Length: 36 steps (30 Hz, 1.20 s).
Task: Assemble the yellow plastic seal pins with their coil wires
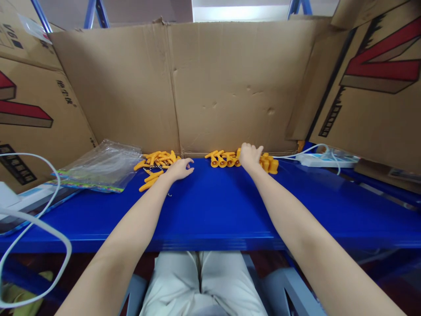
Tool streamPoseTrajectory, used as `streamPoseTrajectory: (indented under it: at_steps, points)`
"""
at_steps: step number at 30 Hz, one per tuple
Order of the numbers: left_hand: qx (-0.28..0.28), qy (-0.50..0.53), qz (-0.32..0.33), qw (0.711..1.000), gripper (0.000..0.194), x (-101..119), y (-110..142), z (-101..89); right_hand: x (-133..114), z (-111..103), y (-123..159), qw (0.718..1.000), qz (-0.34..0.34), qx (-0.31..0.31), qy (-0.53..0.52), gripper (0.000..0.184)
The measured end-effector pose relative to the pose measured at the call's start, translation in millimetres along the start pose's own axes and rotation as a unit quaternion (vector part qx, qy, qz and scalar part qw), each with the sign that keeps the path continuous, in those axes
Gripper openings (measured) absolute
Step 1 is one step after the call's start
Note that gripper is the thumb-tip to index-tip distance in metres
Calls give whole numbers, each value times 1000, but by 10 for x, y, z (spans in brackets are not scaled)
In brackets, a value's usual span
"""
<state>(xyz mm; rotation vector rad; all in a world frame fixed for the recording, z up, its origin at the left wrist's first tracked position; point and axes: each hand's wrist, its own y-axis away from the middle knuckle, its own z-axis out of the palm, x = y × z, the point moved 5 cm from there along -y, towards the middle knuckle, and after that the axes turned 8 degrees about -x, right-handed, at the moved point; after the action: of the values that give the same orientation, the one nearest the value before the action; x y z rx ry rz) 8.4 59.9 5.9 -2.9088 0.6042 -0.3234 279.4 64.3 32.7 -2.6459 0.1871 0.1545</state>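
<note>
My left hand (182,170) hovers at the right edge of a loose pile of orange-yellow plastic pieces (159,157), its fingers apart and nothing visible in them. Small metal chains lie among these curved, handle-like pieces. My right hand (250,156) is curled over the right part of a row of orange pieces with flared round ends (222,163). Its fingertips are hidden, so I cannot make out what they grip. Just right of that hand, several orange cup-like pieces (272,166) stand close together.
Clear plastic bags (105,166) lie on the blue table (217,210) at the left. Cardboard (230,87) walls the back, with boxes at both sides. A white cable (62,237) loops at front left; a white power strip (324,160) sits at right.
</note>
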Motion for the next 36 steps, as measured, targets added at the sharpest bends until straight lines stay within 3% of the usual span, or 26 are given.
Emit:
streamPoseTrajectory:
  at_steps: [3, 6, 10, 13, 15, 17, 29, 36]
  points:
    - [1, -3, -2, 1000, 39, -2, 1, 3, -118, -124, 11, 998, -32, 38, -29, 37]
    - [4, -5, -6, 1000, 40, -3, 10, -5, -323, -183, 40, 990, -101, 35, -95, 28]
    - [-6, -8, -10, 1000, 35, 25, 32, -52, -642, -131, 129, 959, -208, -8, -193, 18]
    - [-14, -22, -15, 1000, 29, 63, 47, -98, -842, 47, 216, 934, -265, -95, -219, 10]
    - [-14, -26, -15, 999, 29, 89, 54, -120, -915, 201, 261, 924, -268, -161, -222, 9]
    - [-17, -27, -15, 999, 29, 108, 57, -125, -941, 307, 281, 919, -258, -184, -236, 11]
    - [-10, -24, 3, 1000, 28, 126, 47, -101, -942, 485, 373, 919, -248, -146, -271, 40]
    - [-63, 31, -36, 997, 26, 89, 61, -206, -934, 522, 334, 920, -187, -201, -281, 28]
